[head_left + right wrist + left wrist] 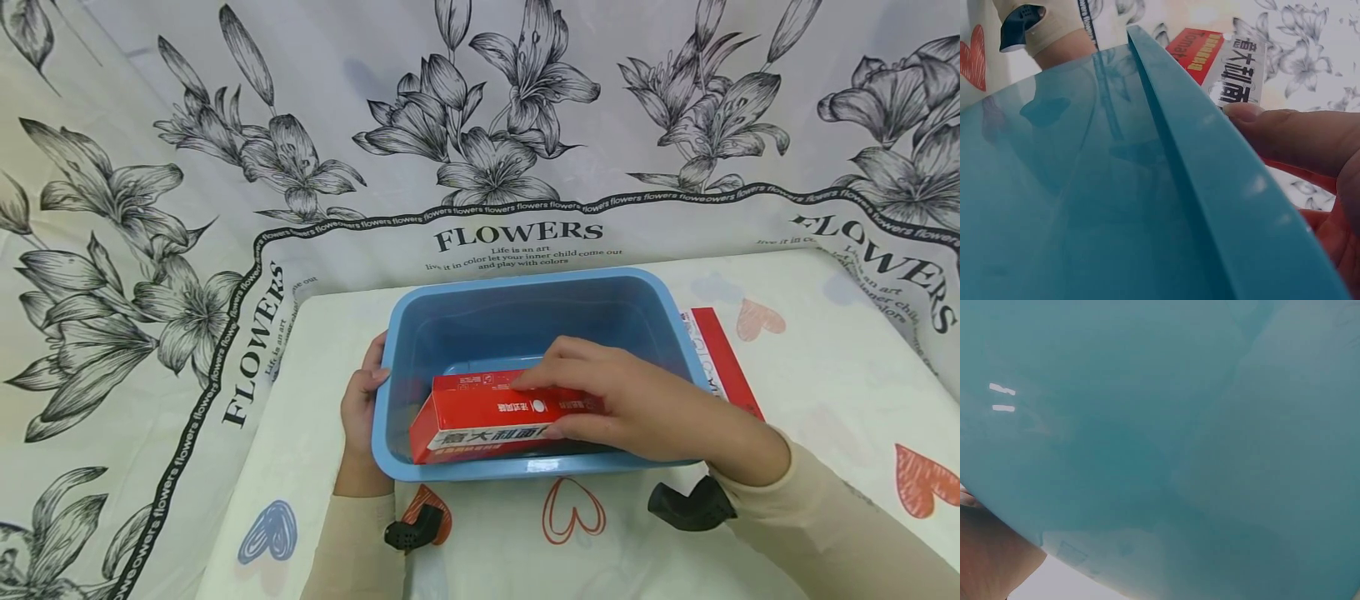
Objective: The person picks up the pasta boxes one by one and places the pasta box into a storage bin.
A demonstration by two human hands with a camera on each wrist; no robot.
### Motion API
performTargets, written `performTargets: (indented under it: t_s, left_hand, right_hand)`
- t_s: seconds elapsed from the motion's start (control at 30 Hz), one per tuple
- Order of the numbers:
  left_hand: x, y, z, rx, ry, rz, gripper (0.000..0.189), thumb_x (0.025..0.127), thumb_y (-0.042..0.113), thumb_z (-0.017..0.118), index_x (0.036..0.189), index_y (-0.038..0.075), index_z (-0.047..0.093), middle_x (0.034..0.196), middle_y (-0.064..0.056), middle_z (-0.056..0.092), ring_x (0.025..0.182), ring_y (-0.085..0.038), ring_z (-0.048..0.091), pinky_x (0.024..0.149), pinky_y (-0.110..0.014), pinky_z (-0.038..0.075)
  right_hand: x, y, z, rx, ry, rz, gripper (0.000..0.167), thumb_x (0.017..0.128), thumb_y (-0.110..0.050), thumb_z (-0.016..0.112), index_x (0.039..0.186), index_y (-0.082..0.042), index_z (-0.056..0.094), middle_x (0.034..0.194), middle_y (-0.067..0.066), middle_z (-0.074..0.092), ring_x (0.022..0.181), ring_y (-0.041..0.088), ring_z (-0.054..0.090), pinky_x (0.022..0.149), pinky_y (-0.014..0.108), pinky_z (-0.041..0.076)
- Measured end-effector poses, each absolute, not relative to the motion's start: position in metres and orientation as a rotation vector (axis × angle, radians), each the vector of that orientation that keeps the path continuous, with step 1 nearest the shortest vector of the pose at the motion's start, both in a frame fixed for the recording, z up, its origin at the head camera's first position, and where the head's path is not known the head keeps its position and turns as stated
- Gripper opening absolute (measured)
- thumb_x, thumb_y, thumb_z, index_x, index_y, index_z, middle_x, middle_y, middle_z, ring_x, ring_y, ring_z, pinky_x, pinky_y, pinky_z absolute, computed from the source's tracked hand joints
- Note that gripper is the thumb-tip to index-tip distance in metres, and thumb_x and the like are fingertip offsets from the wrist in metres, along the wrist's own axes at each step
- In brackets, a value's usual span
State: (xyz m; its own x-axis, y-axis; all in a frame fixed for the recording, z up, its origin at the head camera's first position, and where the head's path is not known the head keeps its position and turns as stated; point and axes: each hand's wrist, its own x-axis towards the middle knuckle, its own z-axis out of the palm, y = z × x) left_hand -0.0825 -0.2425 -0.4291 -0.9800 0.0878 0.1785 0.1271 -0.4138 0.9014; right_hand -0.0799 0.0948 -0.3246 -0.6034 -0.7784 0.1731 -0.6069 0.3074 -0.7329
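Note:
A blue plastic basin (525, 468) stands on the table, filling most of the left wrist view. My left hand (363, 408) grips its left rim, thumb at the edge. Inside, along the near wall, a red and white pasta box (472, 412) with Chinese lettering lies tilted. My right hand (581, 392) reaches over the near right rim and holds that box between thumb and fingers. From the right wrist, the thumb (1291, 134) presses the pasta box (1222, 65) beyond the basin's rim (1210, 150). The lower part of the box is hidden by the near wall.
A flat red and white package (723, 358) lies right of the basin, partly covered by it and by my right forearm. The tablecloth (840, 400) carries printed hearts. Behind and to the left hangs a white curtain (495, 108) with drawn flowers.

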Motion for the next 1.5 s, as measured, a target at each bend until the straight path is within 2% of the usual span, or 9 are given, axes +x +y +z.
performTargets:
  t_s: [0.27, 0.6, 0.83, 1.2, 1.5]
  left_hand:
    - [-0.082, -0.242, -0.43, -0.299, -1.699, -2.61, 0.064, 0.096, 0.015, 0.032, 0.159, 0.014, 0.041, 0.162, -0.028, 0.035, 0.147, -0.049, 0.037, 0.112, -0.057, 0.047]
    - [-0.085, -0.245, -0.434, -0.314, -1.622, -2.666, 0.059, 0.096, 0.014, 0.028, 0.152, 0.016, 0.047, 0.152, -0.023, 0.044, 0.135, -0.035, 0.045, 0.112, -0.049, 0.046]
    - [-0.085, -0.246, -0.434, -0.329, -1.618, -2.666, 0.059, 0.096, 0.014, 0.027, 0.151, 0.017, 0.048, 0.148, -0.019, 0.048, 0.132, -0.032, 0.046, 0.11, -0.045, 0.048]
    - [-0.085, -0.246, -0.434, -0.347, -1.633, -2.642, 0.06, 0.095, 0.014, 0.026, 0.151, 0.015, 0.048, 0.149, -0.019, 0.048, 0.131, -0.031, 0.047, 0.111, -0.046, 0.046]
    - [-0.085, -0.246, -0.434, -0.339, -1.64, -2.643, 0.06, 0.095, 0.014, 0.026, 0.152, 0.015, 0.047, 0.15, -0.019, 0.047, 0.133, -0.033, 0.046, 0.111, -0.046, 0.046]
  right_hand:
    - [-0.08, 0.092, -0.327, -1.275, 2.369, -1.143, 0.053, 0.099, -0.026, 0.082, 0.15, -0.027, 0.068, 0.13, -0.009, 0.062, 0.124, 0.019, 0.057, 0.082, 0.03, 0.062]
    - [-0.081, 0.096, -0.329, -1.276, 2.44, -1.128, 0.05, 0.098, -0.013, 0.082, 0.145, -0.025, 0.069, 0.128, -0.01, 0.063, 0.119, 0.017, 0.06, 0.086, 0.034, 0.062]
    - [-0.08, 0.099, -0.326, -1.265, 2.433, -1.191, 0.05, 0.099, -0.017, 0.082, 0.147, -0.025, 0.069, 0.128, -0.011, 0.063, 0.119, 0.016, 0.06, 0.085, 0.033, 0.062]
    - [-0.078, 0.105, -0.321, -1.276, 2.435, -1.272, 0.054, 0.095, -0.016, 0.086, 0.146, -0.024, 0.069, 0.126, -0.014, 0.064, 0.118, 0.017, 0.061, 0.085, 0.035, 0.062]
    - [-0.078, 0.115, -0.32, -1.319, 2.445, -1.314, 0.051, 0.097, -0.015, 0.084, 0.145, -0.025, 0.068, 0.124, -0.014, 0.065, 0.115, 0.015, 0.061, 0.085, 0.035, 0.061]
